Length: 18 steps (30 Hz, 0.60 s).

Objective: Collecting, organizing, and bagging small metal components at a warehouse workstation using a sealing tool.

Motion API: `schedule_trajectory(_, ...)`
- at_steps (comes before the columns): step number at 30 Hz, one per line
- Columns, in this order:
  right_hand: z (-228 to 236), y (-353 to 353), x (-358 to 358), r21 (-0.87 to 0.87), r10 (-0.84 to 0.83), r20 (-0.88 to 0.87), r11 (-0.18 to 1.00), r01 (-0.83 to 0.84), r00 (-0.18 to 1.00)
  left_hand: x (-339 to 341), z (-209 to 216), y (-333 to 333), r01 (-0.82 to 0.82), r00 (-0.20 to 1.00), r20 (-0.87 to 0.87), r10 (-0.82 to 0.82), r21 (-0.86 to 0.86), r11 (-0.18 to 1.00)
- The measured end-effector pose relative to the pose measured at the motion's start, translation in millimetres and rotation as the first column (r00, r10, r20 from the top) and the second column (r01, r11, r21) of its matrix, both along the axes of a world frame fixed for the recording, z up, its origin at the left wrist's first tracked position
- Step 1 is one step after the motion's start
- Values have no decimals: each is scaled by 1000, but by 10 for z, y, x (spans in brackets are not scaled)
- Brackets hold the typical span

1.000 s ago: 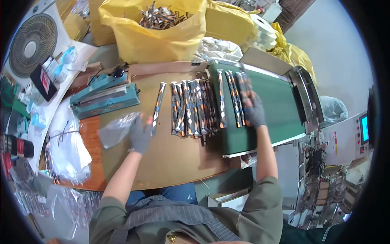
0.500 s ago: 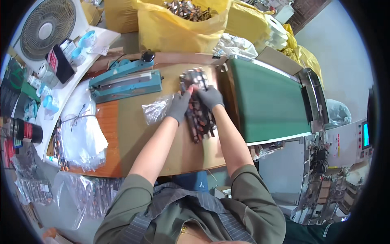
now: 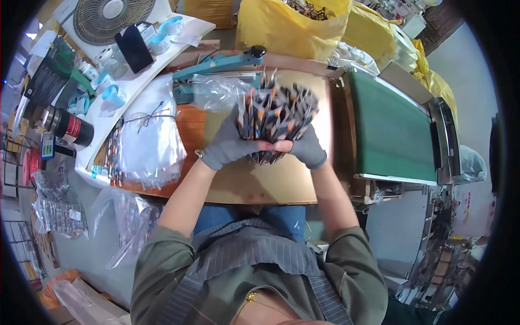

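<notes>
Both my hands, in grey gloves with the thumb tips bare, clasp a thick bundle of slim dark stick packets [image 3: 279, 111] with orange and pale marks. My left hand [image 3: 227, 149] wraps its left side, and my right hand [image 3: 310, 149] wraps its right. The thumbs meet at the bundle's near side, while most other fingers are hidden behind it. The packets stand roughly on end, their upper tips uneven and blurred. Beyond my left hand, a clear plastic bag [image 3: 219, 91] lies against the teal bar sealer [image 3: 216, 66]. Under the hands is a tan cardboard sheet [image 3: 260, 187].
Right of the table runs a green conveyor belt [image 3: 387, 124]. A yellow sack [image 3: 292, 32] of similar packets stands behind. At left are tied clear bags [image 3: 149, 146], a thermos [image 3: 67, 125], a black phone [image 3: 134, 49] and a fan [image 3: 111, 16].
The bundle, earlier lying lengthwise under my hands, is now raised and upright between them. The clear bag has moved from the cardboard to the sealer. My view has shifted left.
</notes>
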State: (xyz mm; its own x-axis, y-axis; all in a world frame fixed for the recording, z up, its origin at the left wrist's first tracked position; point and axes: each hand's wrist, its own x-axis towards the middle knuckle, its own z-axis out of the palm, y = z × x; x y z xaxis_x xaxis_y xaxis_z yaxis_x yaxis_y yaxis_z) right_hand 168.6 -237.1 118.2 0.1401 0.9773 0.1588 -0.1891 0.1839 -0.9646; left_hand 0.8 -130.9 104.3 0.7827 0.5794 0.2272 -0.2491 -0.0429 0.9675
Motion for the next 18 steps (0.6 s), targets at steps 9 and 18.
schedule_trajectory(9, 384, -491, -770, -33, -327, 84, 943, 331, 941, -249, -260, -450, 223, 958, -230, -172, 213, 951)
schedule_trajectory(18, -151, -550, -648, -100, 119, -233, 984, -146, 965, -333, -373, -1261, 136, 982, 182, -56, -465, 875)
